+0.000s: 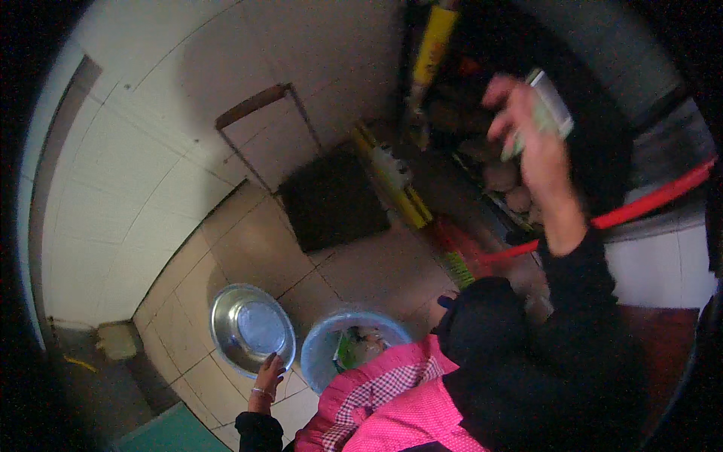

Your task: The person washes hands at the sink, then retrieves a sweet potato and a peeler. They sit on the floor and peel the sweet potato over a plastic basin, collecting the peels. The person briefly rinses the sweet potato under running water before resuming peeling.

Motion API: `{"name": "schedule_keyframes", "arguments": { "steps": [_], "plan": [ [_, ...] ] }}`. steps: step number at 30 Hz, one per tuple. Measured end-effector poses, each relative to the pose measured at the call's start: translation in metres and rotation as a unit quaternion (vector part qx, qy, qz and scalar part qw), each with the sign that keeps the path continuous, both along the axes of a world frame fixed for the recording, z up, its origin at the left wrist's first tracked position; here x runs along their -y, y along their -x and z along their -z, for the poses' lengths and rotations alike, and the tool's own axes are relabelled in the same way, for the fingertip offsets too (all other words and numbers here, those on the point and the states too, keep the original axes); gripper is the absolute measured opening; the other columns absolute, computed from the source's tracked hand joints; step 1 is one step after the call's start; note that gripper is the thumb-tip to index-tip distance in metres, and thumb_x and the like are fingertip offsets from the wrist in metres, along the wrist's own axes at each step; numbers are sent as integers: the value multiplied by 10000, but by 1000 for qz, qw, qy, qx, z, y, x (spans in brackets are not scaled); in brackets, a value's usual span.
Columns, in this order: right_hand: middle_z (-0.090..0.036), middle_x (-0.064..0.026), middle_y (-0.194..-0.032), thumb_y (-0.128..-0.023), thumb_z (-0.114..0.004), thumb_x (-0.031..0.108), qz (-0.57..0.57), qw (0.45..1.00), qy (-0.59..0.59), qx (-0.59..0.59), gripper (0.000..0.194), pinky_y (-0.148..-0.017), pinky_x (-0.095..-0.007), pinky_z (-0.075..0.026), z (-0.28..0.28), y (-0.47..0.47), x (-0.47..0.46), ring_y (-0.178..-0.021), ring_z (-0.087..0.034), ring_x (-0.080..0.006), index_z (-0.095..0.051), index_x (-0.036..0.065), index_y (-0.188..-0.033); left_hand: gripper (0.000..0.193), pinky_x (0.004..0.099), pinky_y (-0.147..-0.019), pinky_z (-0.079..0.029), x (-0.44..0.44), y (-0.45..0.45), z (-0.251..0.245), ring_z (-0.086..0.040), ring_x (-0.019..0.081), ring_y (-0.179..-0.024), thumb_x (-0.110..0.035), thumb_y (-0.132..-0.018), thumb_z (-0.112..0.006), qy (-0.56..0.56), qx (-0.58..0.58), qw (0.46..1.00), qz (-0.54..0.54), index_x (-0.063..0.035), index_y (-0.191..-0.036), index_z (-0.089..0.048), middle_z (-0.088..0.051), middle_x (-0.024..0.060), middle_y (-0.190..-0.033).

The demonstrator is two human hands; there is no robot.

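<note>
My left hand (270, 374) grips the near rim of a shiny metal basin (223, 333). The basin is tilted over the tiled floor, and nothing shows inside it. To its right stands a light blue plastic bin (318, 344) with waste in it, including a green wrapper (347, 351). My right hand (528, 116) is raised at the upper right, in front of a dark area. It is shut on a flat, pale green and white object (551, 101); blur hides what it is.
A low chair (339, 198) with a dark seat and brown back bar stands by the tiled wall (147, 169). Nearby are a yellow-and-grey mop head (395, 175), a broom with yellow-green bristles (460, 270) and a red pole (655, 195). Roundish brown things (502, 176) lie below my right hand.
</note>
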State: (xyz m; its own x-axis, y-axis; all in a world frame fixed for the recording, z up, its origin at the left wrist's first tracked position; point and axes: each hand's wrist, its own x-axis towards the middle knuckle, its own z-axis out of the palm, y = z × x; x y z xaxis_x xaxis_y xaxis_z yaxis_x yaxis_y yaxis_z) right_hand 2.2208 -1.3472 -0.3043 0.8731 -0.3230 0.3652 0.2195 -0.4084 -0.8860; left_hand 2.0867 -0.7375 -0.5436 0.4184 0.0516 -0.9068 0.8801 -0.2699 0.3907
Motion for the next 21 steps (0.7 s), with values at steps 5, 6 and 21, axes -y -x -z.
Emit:
{"name": "schedule_keyframes", "arguments": {
  "steps": [5,6,21],
  "plan": [
    [-624,-115,-971,-786,-553,64,-130,941,169,-262,343,-719,-314,-474,80,147,-6,-839,-613,-239,-553,70,-1129,555,354,-719,-468,49,11,-28,-570,238,-917,-446,-876,-479,-6,94,955,283,-100,-1298,-376,-567,98,-1079],
    [-616,-136,-992,-761,-573,63,-100,919,197,-326,362,-751,-338,-471,93,174,-1,-875,-604,-278,-559,76,-1122,562,363,-722,-479,56,15,-31,-574,247,-926,-454,-876,-471,20,92,961,261,-96,-1298,-375,-567,106,-1084],
    [-588,-139,-1025,-723,-707,172,152,981,91,-84,423,-801,-346,-447,144,232,40,-967,-572,-273,-553,35,-1092,266,318,-607,-459,75,5,15,-542,160,-731,-164,-839,-596,-45,227,964,131,2,-1042,-561,-610,55,-875]
  ]
}}
